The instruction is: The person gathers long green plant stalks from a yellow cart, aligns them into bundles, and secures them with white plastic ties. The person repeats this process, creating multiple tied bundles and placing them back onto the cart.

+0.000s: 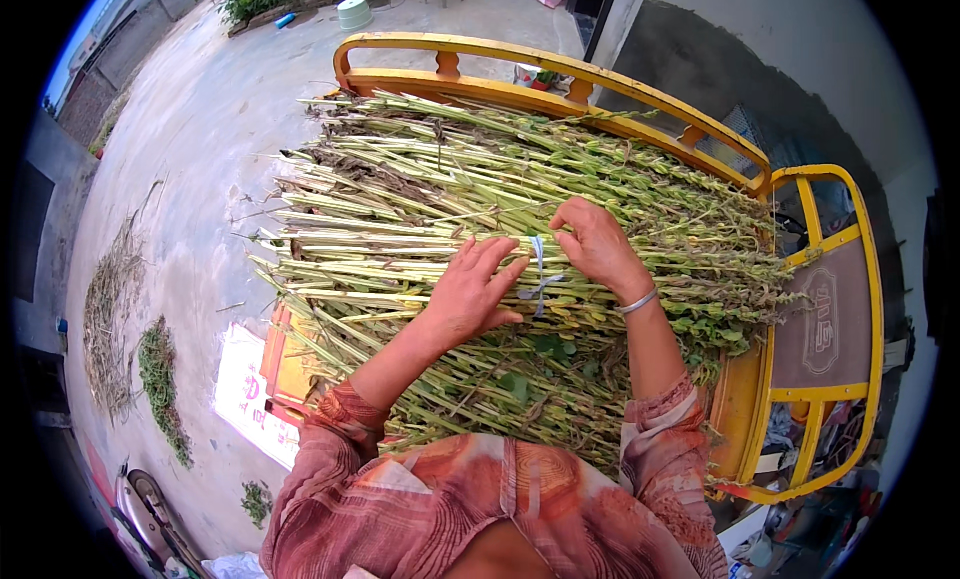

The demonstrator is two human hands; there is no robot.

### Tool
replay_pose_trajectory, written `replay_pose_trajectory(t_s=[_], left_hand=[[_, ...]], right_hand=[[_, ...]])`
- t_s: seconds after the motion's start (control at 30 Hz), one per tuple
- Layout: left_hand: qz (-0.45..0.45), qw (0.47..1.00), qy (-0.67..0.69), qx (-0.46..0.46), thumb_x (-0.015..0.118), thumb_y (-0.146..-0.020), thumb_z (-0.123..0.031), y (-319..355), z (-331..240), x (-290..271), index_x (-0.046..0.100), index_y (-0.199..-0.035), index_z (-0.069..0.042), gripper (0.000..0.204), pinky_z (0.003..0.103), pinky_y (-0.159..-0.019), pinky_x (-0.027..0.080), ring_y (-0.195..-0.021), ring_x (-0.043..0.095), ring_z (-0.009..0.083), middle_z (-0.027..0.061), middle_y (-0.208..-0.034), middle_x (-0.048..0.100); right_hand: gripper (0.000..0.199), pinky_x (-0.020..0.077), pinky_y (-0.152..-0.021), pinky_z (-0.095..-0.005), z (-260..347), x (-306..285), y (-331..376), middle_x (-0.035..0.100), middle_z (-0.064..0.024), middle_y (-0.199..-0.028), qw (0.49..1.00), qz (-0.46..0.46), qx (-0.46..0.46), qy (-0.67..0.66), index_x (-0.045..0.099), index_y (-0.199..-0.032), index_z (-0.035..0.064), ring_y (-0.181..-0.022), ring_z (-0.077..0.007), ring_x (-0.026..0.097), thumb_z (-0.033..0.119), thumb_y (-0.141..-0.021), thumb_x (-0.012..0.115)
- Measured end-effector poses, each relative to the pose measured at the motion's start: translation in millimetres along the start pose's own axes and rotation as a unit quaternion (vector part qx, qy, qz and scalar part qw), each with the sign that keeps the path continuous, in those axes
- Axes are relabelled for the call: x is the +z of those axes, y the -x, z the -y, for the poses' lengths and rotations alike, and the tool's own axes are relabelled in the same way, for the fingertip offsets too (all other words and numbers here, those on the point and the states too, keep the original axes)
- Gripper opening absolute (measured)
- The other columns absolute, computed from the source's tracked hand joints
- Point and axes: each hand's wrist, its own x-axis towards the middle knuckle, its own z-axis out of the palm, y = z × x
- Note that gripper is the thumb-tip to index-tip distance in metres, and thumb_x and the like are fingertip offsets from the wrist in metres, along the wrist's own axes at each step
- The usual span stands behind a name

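Note:
A thick layer of cut plant stalks (400,244), which look like sesame, lies across a yellow cart bed, bare pale ends to the left and green pods to the right. A pale blue strip of cloth or cord (541,281) runs over a bundle in the middle. Just left of the strip, my left hand (474,291) rests on the stalks, its fingers spread. To the strip's right, my right hand (600,247) is closed over the stalks, fingers curled and thumb bent in. Whatever is between those fingertips, if anything, is too small to make out.
A yellow rail (560,74) borders the far side, and a yellow frame with a brown panel (822,324) stands at the right. A white printed sheet (250,394) hangs at the cart's left. Dry stalks (112,314) and a green plant heap (160,384) lie on the concrete.

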Motion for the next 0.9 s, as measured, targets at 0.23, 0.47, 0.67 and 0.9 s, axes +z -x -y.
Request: replay_pose_trajectory(t_s=[0.23,0.47,0.67,0.9], left_hand=[[-0.035,0.958,-0.258,-0.117,0.067,-0.074,-0.025,50.7,-13.4,40.3,0.047,-0.13,-0.01,0.062,0.046,-0.098,0.036,-0.125,0.039,0.0354,0.0183,-0.135,0.041],[-0.141,0.957,-0.225,-0.121,0.053,-0.082,-0.014,95.4,-35.2,62.3,0.049,-0.128,-0.011,0.047,0.043,-0.094,0.04,-0.121,0.043,0.0329,0.0156,-0.131,0.044],[-0.16,0.952,-0.234,-0.113,0.054,-0.081,-0.014,94.7,-28.6,69.0,0.048,-0.129,-0.012,0.048,0.043,-0.095,0.039,-0.121,0.043,0.0325,0.0151,-0.131,0.043],[-0.169,0.952,-0.229,-0.117,0.054,-0.078,-0.008,90.9,-33.3,58.4,0.047,-0.129,-0.013,0.052,0.043,-0.094,0.039,-0.119,0.044,0.0323,0.0152,-0.13,0.044]], right_hand=[[0.016,0.0483,-0.069,-0.0429,-13.8,66.9,-70.4,0.064,-0.0147,-0.085,0.988,0.117,-0.018,0.096,0.066,-0.088,0.006,-0.08,-0.0332,0.061,0.019,-0.078,0.065],[0.018,0.0474,-0.054,-0.0387,47.1,-11.9,-52.8,0.057,-0.009,-0.071,0.935,-0.091,-0.137,0.314,0.06,-0.073,0.009,-0.066,-0.0287,0.06,0.025,-0.082,0.062],[0.022,0.0489,-0.061,-0.0396,17.1,-104.7,13.6,0.058,-0.0091,-0.085,0.89,-0.154,-0.014,0.43,0.057,-0.098,0.0089,-0.07,-0.0287,0.061,0.02,-0.081,0.066],[0.044,0.0521,-0.069,-0.0349,-34.9,-84.9,108.6,0.059,-0.0141,-0.111,0.964,-0.206,0.052,0.163,0.05,-0.123,0.0054,-0.077,-0.0244,0.064,0.016,-0.084,0.065]])
